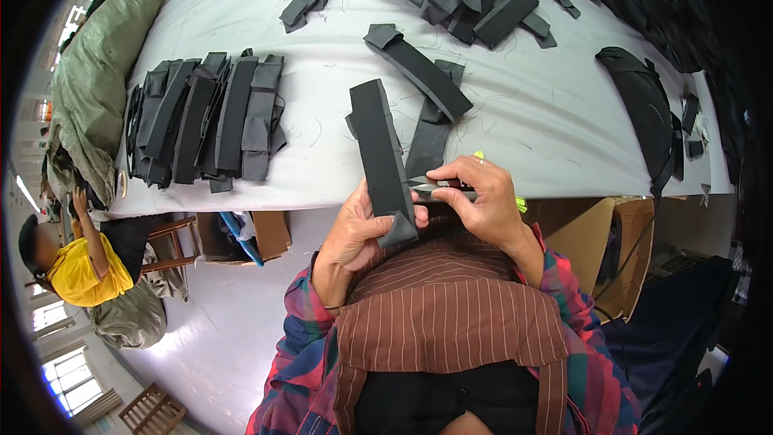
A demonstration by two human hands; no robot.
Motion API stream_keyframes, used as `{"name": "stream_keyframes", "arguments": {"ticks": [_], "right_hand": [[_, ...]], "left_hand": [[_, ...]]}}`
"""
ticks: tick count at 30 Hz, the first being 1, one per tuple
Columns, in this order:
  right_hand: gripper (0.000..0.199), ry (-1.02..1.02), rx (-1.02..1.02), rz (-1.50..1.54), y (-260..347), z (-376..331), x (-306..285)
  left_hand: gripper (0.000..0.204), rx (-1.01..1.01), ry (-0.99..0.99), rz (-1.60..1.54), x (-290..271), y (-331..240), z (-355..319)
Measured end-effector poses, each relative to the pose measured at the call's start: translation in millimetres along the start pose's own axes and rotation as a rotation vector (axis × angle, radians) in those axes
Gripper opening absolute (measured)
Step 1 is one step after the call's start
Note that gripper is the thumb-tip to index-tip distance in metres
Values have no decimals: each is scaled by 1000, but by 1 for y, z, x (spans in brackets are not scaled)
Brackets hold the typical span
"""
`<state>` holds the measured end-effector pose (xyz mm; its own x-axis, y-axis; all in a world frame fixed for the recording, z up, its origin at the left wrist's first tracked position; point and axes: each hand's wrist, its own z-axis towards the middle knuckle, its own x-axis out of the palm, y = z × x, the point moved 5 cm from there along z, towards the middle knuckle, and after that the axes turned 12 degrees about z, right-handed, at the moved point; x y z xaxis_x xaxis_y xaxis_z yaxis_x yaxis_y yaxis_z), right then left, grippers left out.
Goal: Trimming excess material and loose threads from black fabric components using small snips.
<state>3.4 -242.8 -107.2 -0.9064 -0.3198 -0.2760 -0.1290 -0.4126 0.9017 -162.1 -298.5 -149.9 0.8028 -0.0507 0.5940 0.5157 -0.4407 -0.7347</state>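
The left hand [350, 229] is gripping the lower end of a black fabric strip [380, 153] — its thumb is pressing on the front, and the strip is extending beyond this hand, over the white table [547, 145]. The right hand [487, 197] is pinching small snips [433, 186] — they are pointing toward the strip's right edge.

Co-worker [98, 254] in ylw top [84, 275], grn sack [111, 64], wdn chair [153, 412]; cardbd box [636, 246] R

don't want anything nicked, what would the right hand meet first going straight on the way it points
Probably the dark strip held by the left hand: the snips in the right hand point left toward its edge. Whether the tips already touch it is unclear.
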Motion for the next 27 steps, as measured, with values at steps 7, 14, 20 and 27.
{"name": "stream_keyframes", "arguments": {"ticks": [7, 14, 20, 27], "right_hand": [[18, 12, -34, -21, 0, 3, 3], [18, 31, -50, -82, -5, 3, 3], [31, 32, 232, 270, -5, 2, 4], [23, 178, 92, 157, -2, -7, 33]], "left_hand": [[65, 22, 55, -9, -1, 1, 1], [73, 21, 96, -8, 6, -1, 1], [53, 94, -41, 20, 1, -7, 14], [31, 121, -93, 36, 5, -10, 31]]}}
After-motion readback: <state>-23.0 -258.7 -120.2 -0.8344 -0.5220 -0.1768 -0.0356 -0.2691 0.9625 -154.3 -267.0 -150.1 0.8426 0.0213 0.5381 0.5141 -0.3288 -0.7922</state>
